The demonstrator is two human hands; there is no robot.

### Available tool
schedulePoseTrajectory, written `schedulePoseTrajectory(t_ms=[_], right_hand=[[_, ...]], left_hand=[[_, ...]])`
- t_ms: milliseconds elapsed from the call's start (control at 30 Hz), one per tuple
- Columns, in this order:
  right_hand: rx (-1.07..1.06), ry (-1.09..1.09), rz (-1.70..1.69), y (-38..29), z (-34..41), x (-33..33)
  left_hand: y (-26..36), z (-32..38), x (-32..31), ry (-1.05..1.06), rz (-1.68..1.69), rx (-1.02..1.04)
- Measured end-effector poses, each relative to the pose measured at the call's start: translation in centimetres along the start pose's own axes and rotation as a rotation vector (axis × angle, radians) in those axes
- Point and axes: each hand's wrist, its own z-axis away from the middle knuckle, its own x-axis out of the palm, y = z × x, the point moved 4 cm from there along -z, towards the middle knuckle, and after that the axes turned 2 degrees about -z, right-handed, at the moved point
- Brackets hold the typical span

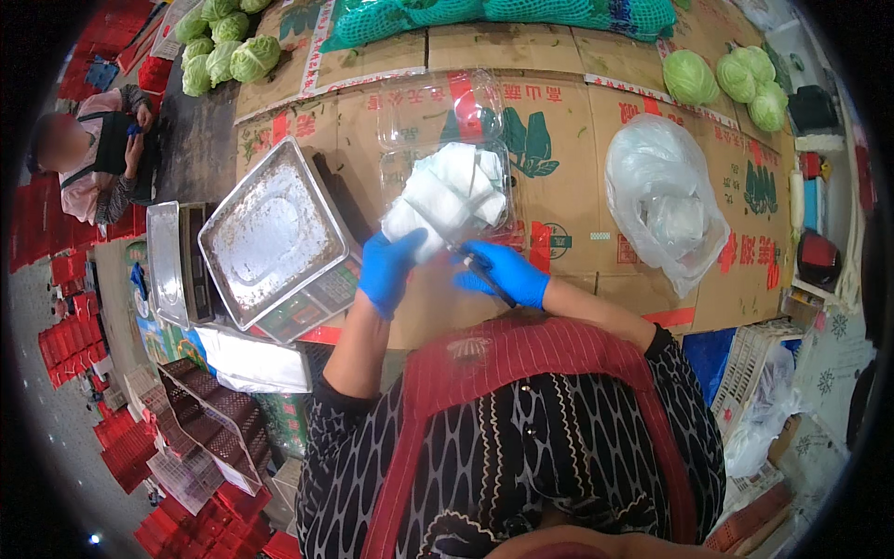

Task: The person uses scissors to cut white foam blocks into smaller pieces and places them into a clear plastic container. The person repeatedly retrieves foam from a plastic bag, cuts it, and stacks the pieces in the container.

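Both of my hands wear blue gloves. My left hand (390,271) pinches the near edge of a folded white sheet (436,199), perhaps paper or thin cloth. My right hand (506,274) grips a dark-handled tool (487,278), its metal end against the sheet; whether it is scissors or a knife I cannot tell. Further white pieces (482,183) lie bunched under and beyond it, in an open clear plastic clamshell box (513,202), whose lid (412,112) is folded back on the far side. Left of the box stands a scale with a worn metal tray (272,237).
Flattened cardboard (573,140) covers the table. A clear plastic bag (663,189) with something whitish inside lies at right. Cabbages (255,59) sit at far left and far right (690,77), green net sacks (503,10) at the back. A co-worker (98,154) stands at left.
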Motion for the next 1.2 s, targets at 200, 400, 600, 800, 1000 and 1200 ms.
schedulePoseTrajectory(t_ms=[200, 400, 600, 800, 1000, 1200], right_hand=[[0.086, -0.047, -0.376, 0.3, -1.9, -0.3], [-0.028, 0.040, -0.010, -0.8, -1.3, -0.6], [0.037, 0.020, 0.000, -0.7, -1.5, -0.4], [0.009, 0.010, -0.178, -0.3, -2.6, -0.1], [-0.030, 0.067, 0.087, -1.2, -2.9, -1.0], [0.198, -0.001, -0.170, -1.6, -2.4, -0.4]], left_hand=[[0.1, 0.1, 0.2, -0.002, -0.026, -0.025], [-0.1, 0.1, 0.7, -0.051, 0.084, -0.031], [-0.7, -0.3, 0.1, -0.081, 0.106, -0.035], [-1.3, -0.3, 0.0, -0.059, 0.070, -0.071], [-0.3, -0.5, 1.0, -0.103, 0.133, -0.036], [-1.4, -0.9, -0.1, -0.026, 0.122, -0.013]])
